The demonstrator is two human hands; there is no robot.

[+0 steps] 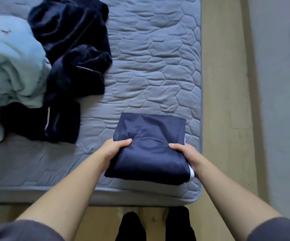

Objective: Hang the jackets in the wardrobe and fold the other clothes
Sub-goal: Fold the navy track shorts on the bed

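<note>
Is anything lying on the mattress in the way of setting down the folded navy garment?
Nothing visible does. The left hand and right hand grip the folded navy garment over bare mattress; the other clothes lie apart to its left.

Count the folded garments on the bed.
2. A navy garment at the near right corner of the mattress, gripped by the left hand and right hand; a darker garment at the left, against the light blue heap, which may hide more.
</note>
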